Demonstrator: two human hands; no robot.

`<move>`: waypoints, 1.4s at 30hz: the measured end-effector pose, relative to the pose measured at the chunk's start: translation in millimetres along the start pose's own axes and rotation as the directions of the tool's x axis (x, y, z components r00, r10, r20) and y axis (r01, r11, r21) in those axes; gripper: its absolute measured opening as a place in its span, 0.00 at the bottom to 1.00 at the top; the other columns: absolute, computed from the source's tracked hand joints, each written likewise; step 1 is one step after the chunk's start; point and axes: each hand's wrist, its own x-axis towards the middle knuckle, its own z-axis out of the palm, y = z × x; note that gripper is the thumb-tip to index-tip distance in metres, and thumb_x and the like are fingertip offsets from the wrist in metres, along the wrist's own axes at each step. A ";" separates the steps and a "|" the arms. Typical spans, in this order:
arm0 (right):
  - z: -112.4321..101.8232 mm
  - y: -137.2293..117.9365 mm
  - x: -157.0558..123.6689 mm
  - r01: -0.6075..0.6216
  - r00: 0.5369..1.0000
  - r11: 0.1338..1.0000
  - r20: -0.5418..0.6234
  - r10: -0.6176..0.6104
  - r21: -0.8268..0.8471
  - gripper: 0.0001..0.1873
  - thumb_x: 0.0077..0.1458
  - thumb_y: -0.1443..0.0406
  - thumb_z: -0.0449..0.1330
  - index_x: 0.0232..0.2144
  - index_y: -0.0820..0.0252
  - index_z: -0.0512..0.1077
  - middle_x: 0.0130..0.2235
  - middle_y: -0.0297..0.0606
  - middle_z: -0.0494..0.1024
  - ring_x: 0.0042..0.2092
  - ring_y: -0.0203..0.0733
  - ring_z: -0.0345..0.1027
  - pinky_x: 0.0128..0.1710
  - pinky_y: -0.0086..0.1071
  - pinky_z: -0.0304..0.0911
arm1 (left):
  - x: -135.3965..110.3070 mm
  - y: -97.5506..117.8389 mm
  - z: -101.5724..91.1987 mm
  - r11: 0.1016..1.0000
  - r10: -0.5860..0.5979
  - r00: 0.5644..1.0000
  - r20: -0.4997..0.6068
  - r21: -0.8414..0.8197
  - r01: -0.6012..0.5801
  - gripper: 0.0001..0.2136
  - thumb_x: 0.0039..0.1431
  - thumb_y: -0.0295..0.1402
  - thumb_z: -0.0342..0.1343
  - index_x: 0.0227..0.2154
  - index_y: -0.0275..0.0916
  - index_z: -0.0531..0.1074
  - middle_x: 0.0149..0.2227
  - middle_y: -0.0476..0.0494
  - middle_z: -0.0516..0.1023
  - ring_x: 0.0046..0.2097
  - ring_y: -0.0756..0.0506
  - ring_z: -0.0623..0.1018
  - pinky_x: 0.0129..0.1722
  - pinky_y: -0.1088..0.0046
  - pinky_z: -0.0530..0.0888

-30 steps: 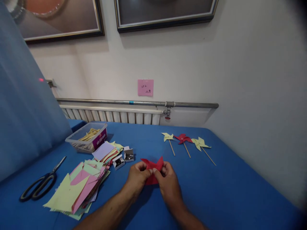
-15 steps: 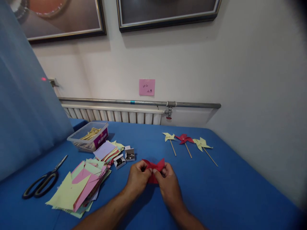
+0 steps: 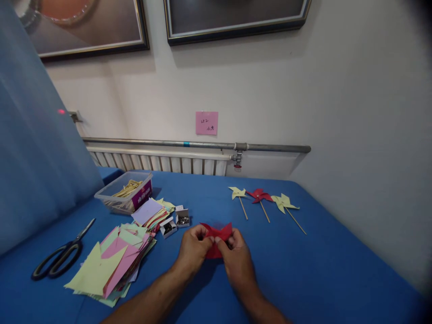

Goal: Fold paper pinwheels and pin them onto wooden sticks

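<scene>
Vividly red paper (image 3: 218, 232), twin-peaked, perhaps folded inward, pinched by left hand (image 3: 194, 248) and right hand (image 3: 237, 254)

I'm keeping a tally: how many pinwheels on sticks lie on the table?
3, side by side beyond the right hand: a yellow pinwheel at left, a red pinwheel between, another yellow one at right. None looks hidden.

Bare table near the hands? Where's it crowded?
Free: blue tabletop right of the right hand, this side of the three pinwheels; also the patch between the small boxes and pinwheels, beyond the red paper. Crowded: left of the left hand, with paper stacks, scissors and the stick tub.
</scene>
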 end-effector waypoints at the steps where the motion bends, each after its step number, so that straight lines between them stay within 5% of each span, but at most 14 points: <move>1: 0.1 0.5 -0.1 0.006 1.000 1.000 0.000 -0.006 0.005 0.16 0.47 0.56 0.69 0.35 0.52 0.68 0.28 0.32 0.83 0.29 0.45 0.76 0.29 0.34 0.68 | 0.3 -0.5 -0.2 1.000 -0.002 1.000 0.001 -0.003 0.002 0.12 0.38 0.37 0.67 0.19 0.38 0.70 0.20 0.53 0.70 0.23 0.53 0.66 0.25 0.77 0.63; 10: -2.5 -2.0 4.1 -0.025 0.999 1.000 0.021 0.024 0.010 0.17 0.43 0.58 0.72 0.35 0.52 0.72 0.27 0.30 0.80 0.30 0.45 0.74 0.30 0.34 0.68 | 4.7 -1.7 -4.8 0.998 -0.060 0.998 0.032 0.016 0.060 0.12 0.36 0.35 0.67 0.20 0.38 0.70 0.19 0.52 0.71 0.22 0.53 0.67 0.23 0.77 0.62; 16: -11.9 -5.8 9.4 -0.080 0.988 0.996 0.137 0.075 0.031 0.20 0.47 0.50 0.73 0.33 0.55 0.73 0.23 0.28 0.74 0.26 0.39 0.67 0.27 0.31 0.63 | 8.7 2.3 -10.6 0.994 -0.104 0.992 0.068 0.049 0.101 0.10 0.34 0.33 0.64 0.17 0.40 0.67 0.16 0.54 0.69 0.19 0.53 0.64 0.21 0.77 0.58; 29: -35.0 -45.4 14.9 -0.315 0.826 0.949 0.487 0.282 -0.016 0.20 0.48 0.49 0.73 0.33 0.59 0.77 0.30 0.32 0.78 0.32 0.39 0.72 0.37 0.31 0.68 | 7.7 14.7 -24.5 0.969 -0.201 0.952 0.230 0.188 0.159 0.06 0.33 0.27 0.60 0.18 0.41 0.69 0.17 0.55 0.67 0.20 0.53 0.62 0.22 0.76 0.57; 35: -39.5 -49.2 21.3 -0.253 0.769 0.958 0.573 0.284 -0.135 0.15 0.43 0.58 0.74 0.32 0.59 0.78 0.26 0.29 0.76 0.27 0.33 0.62 0.28 0.26 0.54 | 6.2 16.4 -29.8 0.952 -0.223 0.920 0.323 0.274 0.135 0.05 0.32 0.27 0.59 0.18 0.40 0.71 0.17 0.55 0.68 0.21 0.53 0.63 0.21 0.77 0.56; 42: -22.8 -46.6 13.2 -0.121 0.814 0.970 0.538 0.220 -0.212 0.12 0.40 0.69 0.67 0.31 0.57 0.74 0.25 0.26 0.76 0.26 0.33 0.63 0.27 0.26 0.54 | 7.1 12.2 -32.7 0.948 -0.221 0.908 0.355 0.296 0.114 0.05 0.34 0.27 0.61 0.19 0.40 0.71 0.18 0.54 0.69 0.21 0.53 0.63 0.21 0.78 0.58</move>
